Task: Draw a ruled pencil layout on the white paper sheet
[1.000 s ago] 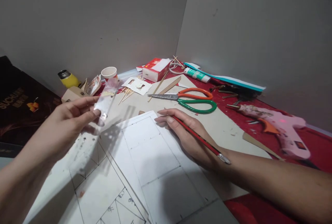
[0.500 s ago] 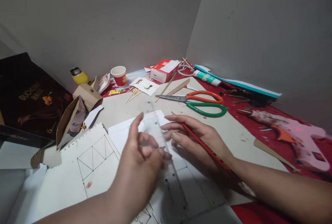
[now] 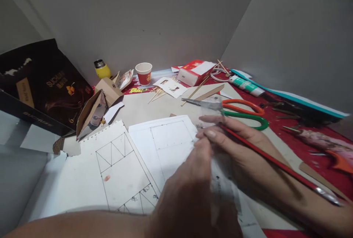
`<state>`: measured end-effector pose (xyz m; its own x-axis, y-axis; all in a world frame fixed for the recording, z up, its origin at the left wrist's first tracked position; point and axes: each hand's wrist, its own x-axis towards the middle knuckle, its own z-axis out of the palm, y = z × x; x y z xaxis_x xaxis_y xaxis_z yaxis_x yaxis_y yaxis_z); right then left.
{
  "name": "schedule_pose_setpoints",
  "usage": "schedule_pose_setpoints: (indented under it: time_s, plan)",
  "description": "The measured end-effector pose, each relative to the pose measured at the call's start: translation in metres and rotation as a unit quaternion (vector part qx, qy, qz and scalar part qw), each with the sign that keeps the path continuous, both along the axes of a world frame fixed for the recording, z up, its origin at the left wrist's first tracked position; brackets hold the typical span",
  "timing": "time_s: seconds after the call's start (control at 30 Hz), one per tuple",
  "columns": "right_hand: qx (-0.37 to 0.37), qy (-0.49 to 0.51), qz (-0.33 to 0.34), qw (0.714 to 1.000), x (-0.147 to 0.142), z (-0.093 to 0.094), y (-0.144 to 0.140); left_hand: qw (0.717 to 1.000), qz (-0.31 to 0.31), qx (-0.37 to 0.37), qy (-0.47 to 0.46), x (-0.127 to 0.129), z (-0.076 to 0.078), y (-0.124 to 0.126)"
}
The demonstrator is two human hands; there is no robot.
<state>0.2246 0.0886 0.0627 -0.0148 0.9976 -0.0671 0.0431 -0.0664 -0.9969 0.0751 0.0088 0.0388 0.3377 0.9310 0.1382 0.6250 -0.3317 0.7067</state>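
Clear plastic ruler [image 3: 220, 179] lies on the white paper sheet with pencilled rectangles [image 3: 171, 142], near the middle of the bench [image 3: 143, 107], mostly hidden under both hands. Seen from the head camera, the left hand [image 3: 193, 197] rests on top of it, fingers curled down; how tightly it grips cannot be told. The right hand [image 3: 237, 146] lies beside it with fingers stretched almost flat, touching the ruler's far end, and pinches a red pencil with a metal cap [image 3: 278, 164] that runs back along the forearm. Orange and green scissors [image 3: 237, 111] sit just beyond the fingertips.
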Motion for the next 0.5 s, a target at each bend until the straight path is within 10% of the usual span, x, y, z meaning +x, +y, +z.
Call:
schedule_pose_setpoints:
  time_s: [0.17,0.5]
  plan:
    - [0.017,0.054,-0.059,0.997,0.003,0.006,0.013,0.948,-0.162,0.139,0.236,-0.027,-0.016,-0.021]
    - [0.084,-0.017,0.033,0.996,0.023,0.048,0.006,0.920,-0.188,-0.105,0.328,-0.037,0.020,-0.026]
